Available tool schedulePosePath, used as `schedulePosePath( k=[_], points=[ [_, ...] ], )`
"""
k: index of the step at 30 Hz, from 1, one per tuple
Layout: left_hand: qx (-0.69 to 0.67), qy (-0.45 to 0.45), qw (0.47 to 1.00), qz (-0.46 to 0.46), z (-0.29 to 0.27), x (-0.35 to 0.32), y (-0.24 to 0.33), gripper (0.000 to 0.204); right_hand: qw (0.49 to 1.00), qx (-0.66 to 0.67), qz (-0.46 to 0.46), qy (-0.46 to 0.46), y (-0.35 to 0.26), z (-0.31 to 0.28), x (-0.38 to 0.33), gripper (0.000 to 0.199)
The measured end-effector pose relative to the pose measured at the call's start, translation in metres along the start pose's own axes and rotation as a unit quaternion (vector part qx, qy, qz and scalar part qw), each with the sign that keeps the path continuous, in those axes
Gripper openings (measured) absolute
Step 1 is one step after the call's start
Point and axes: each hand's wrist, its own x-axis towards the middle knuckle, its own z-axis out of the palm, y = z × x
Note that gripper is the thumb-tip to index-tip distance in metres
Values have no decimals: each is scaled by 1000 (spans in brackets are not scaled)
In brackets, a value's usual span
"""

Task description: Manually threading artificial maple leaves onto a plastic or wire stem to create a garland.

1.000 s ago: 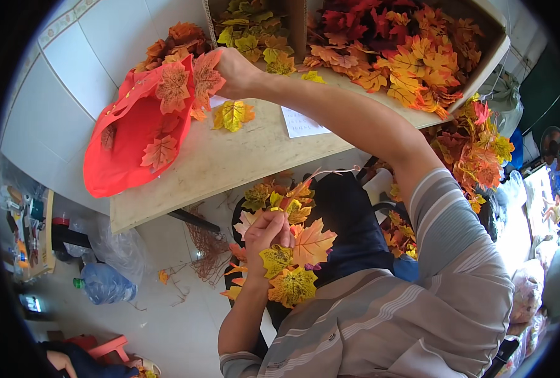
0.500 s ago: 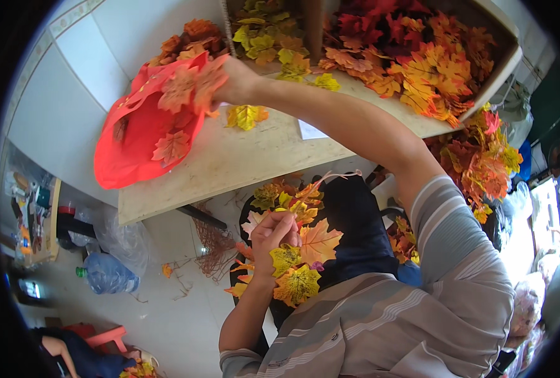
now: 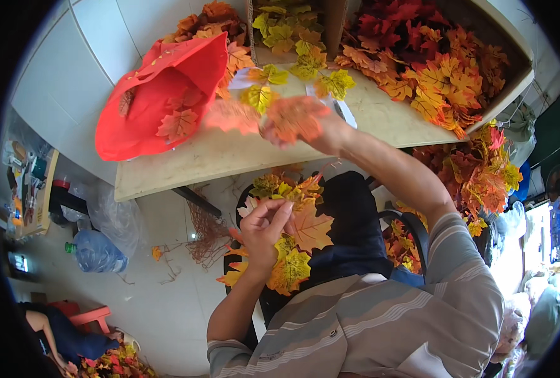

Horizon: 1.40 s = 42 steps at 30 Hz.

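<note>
My left hand (image 3: pixel 264 230) is closed over my lap on a garland of artificial maple leaves (image 3: pixel 290 272) in yellow, orange and pale pink; its thumb and forefinger pinch together at the stem. Above the table edge, my right hand (image 3: pixel 321 135) holds artificial maple leaves (image 3: pixel 295 118) of a dusty orange-pink, blurred by motion. To the left of that hand, a red fabric bag (image 3: pixel 125 135) gapes on the table, with a few similar leaves inside. Loose yellow-green leaves (image 3: pixel 259 97) lie on the table just beyond the right hand.
Leaf piles in red and orange (image 3: pixel 443 79) fill an open box at the back right of the table (image 3: pixel 160 173). A leaf bundle (image 3: pixel 478 170) hangs at the right. On the floor are a blue water jug (image 3: pixel 100 252) and brown strands (image 3: pixel 207 236). Another person (image 3: pixel 72 337) sits lower left.
My right hand has moved away from the red bag, rightward and nearer to me, with the orange-pink leaves in it. My left hand keeps its grip on the garland.
</note>
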Motion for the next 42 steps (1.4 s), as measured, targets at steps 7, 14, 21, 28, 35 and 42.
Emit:
schedulePosePath(
  k=[7, 14, 21, 28, 35, 42],
  points=[
    [0, -44, 999, -29, 8, -13, -8, 10, 965, 212, 51, 145, 38, 40, -103, 19],
    [26, -63, 996, -56, 21, -19, -13, 8, 880, 423, 87, 196, 73, 61, -151, 22],
    [16, -67, 995, -72, 21, -19, -16, 7, 846, 471, 119, 221, 81, 71, -156, 23],
    [-12, -59, 994, -90, 19, -19, -16, 9, 836, 487, 113, 227, 80, 73, -155, 24],
    [-13, -60, 994, -94, 19, -18, -14, 8, 852, 465, 86, 225, 80, 72, -153, 22],
    [-6, -52, 993, -103, 19, -18, -15, 9, 887, 408, 45, 212, 85, 69, -153, 20]
  ],
)
